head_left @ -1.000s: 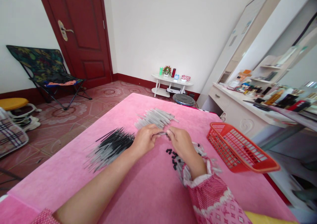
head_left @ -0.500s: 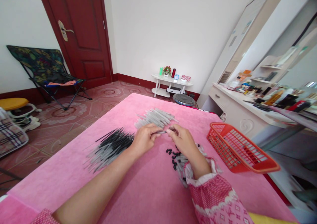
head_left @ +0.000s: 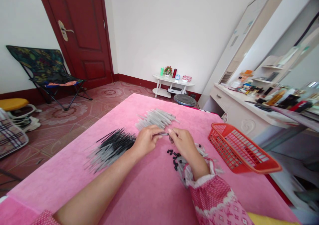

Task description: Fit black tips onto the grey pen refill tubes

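My left hand (head_left: 146, 139) is closed in a pinch around a thin grey tube (head_left: 163, 134), most of it hidden by the fingers. At the tube's dark right end, my right hand (head_left: 181, 139) is closed too, thumb and fingers pressed on that end. Behind my hands lies a pile of pale grey tubes (head_left: 158, 117). Left of my left wrist, a heap of thin black and grey sticks (head_left: 112, 150) is spread out. Small black caps (head_left: 175, 157) and clear grey pieces (head_left: 183, 175) lie under and beside my right forearm, partly covered by it.
A pink cloth (head_left: 149, 188) covers the table. An orange plastic basket (head_left: 239, 145) stands at its right edge. A dresser (head_left: 249, 109) with bottles stands to the right, a folding chair (head_left: 50, 69) at the left. A small white stand (head_left: 159, 82) is by the far wall.
My right hand's fingers have curled in more tightly at the tube's dark end, and that hand has shifted slightly. My left hand keeps its pinch almost unmoved.
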Demonstrator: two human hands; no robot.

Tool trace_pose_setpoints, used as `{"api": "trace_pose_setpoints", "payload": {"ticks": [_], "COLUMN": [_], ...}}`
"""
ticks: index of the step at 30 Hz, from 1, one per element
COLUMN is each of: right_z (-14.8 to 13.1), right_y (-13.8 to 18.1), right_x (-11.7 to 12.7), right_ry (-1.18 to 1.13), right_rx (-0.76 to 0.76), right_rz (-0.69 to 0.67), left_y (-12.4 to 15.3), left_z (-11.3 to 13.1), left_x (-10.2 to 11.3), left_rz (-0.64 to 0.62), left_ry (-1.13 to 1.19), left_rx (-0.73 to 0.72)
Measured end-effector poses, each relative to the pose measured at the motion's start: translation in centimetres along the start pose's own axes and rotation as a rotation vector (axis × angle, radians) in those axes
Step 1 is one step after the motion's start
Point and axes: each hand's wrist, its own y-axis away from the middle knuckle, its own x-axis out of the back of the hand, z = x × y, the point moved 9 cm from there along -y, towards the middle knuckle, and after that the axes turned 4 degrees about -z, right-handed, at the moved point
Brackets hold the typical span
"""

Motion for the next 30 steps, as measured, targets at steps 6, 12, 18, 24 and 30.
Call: {"api": "trace_pose_setpoints", "payload": {"ticks": [6, 12, 18, 24, 30], "right_z": [-0.5, -0.2, 0.0, -0.4, 1.2], "right_y": [0.1, 0.1, 0.0, 0.0, -0.2], "right_x": [0.2, 0.1, 0.1, 0.1, -0.7], "right_ry": [-0.033, -0.04, -0.022, -0.04, -0.11], "right_rx": [0.045, 0.007, -0.003, 0.034, -0.064], "right_rz": [0.015, 0.005, 0.014, 0.017, -0.03], "left_y": [0.0, 0.0, -0.1, 0.0, -0.1], "left_z": [0.3, 0.2, 0.3, 0.3, 0.5], "left_x": [0.0, 0.0, 0.0, 0.1, 0.0], "left_rz": [-0.004, -0.002, 0.001, 0.01, -0.001], "left_ry": [-0.006, 0.012, 0.032, 0.02, -0.033], "left_rx": [0.0, -0.009, -0.023, -0.014, -0.032]}}
